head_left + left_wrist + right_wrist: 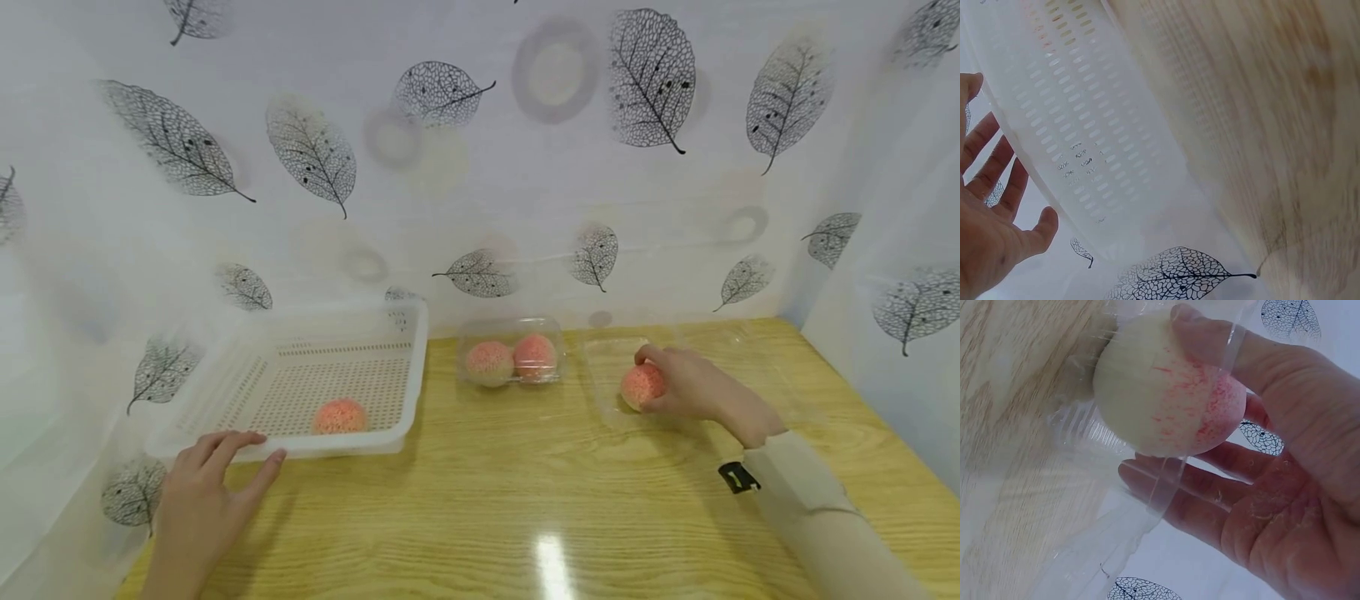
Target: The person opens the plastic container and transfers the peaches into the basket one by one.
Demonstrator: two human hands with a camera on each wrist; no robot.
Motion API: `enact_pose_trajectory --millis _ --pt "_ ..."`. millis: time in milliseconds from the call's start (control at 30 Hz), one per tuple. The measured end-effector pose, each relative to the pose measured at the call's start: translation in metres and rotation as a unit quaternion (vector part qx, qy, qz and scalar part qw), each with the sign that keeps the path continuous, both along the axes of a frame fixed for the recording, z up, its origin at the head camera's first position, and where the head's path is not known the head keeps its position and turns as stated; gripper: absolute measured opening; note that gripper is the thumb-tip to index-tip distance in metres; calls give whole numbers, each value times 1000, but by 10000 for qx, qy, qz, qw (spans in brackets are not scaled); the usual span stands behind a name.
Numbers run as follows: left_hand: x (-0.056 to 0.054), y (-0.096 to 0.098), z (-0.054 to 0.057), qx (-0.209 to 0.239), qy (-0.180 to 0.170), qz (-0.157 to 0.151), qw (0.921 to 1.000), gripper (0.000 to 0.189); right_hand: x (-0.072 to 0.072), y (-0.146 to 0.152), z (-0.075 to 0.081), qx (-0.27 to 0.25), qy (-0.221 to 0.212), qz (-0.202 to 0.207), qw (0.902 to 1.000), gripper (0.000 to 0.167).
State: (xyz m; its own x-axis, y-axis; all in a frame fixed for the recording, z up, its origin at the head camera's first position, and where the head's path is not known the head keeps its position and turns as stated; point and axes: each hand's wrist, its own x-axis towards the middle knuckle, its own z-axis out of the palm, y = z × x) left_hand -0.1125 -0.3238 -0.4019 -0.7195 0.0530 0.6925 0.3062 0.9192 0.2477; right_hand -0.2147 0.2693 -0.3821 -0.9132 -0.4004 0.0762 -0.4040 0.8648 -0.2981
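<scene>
At the right, my right hand (693,385) grips a round peach (642,386), pink on one side and cream on the other, between thumb and fingers. The peach (1169,387) sits at an open clear plastic clamshell box (611,358), whose wall crosses in front of it in the right wrist view. My left hand (210,492) rests its fingertips on the front rim of a white perforated basket (411,367), fingers fairly straight and apart. Inside the basket, near its front wall, lies another peach (341,417).
Between the basket and the open box stands a closed clear box (512,327) with two peaches in it, near the back edge of the wooden table (480,500). A white curtain (480,192) printed with dark leaves hangs behind and at both sides.
</scene>
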Motion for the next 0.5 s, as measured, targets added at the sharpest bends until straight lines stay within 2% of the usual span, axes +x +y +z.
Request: enact_pose_trajectory --millis 167,500 --pt "0 2 1 46 -71 83 9999 36 -2 3 -2 -106 43 77 9999 57" --pt "0 2 2 140 -64 14 9999 35 -7 1 -8 -188 69 -106 9997 60"
